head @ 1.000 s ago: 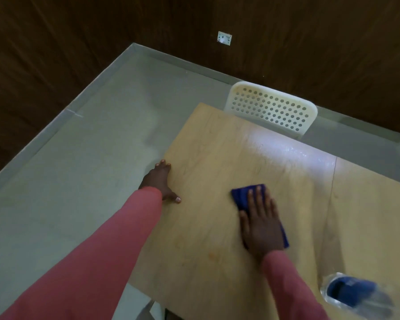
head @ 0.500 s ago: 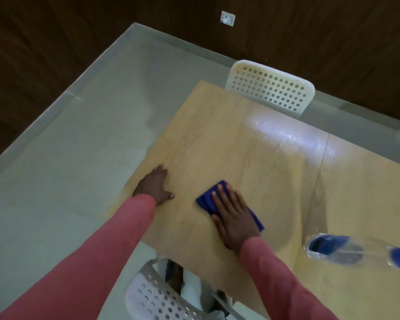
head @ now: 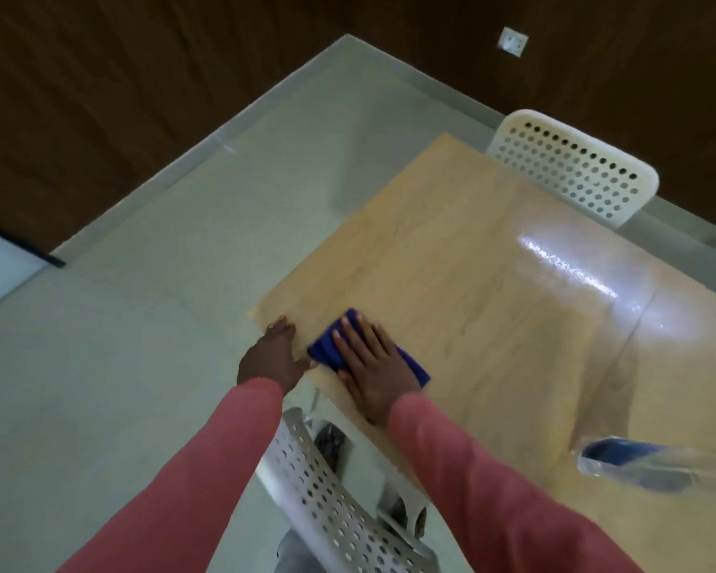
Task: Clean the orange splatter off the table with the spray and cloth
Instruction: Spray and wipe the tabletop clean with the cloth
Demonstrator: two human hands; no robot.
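Pale wood counter [head: 492, 258] seen from above, its near left corner toward the viewer; a seam runs across it on the right side, with a bright wet-looking glare patch [head: 571, 270] close to the seam. White perforated chair [head: 575, 171] stands at the far edge of the counter, back upright. A second white perforated chair [head: 327, 502] sits below the near edge, partly tucked under the corner, between the two pink sleeves. Grey floor [head: 141, 324] to the left; dark wood wall [head: 100, 97] behind, with a small white wall socket [head: 513, 41]. Spray bottle [head: 645, 465] lies on its side on the counter at lower right, well apart from the hands, long axis roughly left to right, blue part toward the left; heavily blurred, no label readable. Blue cloth [head: 327, 345] lies flat near the counter's left corner, long axis running from upper left to lower right. Right hand [head: 373, 366] rests on the cloth, fingers straight and slightly spread, pressing it flat, fingertips pointing up and left. Left hand [head: 271, 357] rests at the counter's left edge just beside the cloth, fingers extended over the edge, thumb near the cloth. No orange marks can be made out in this blur. No writing legible anywhere.
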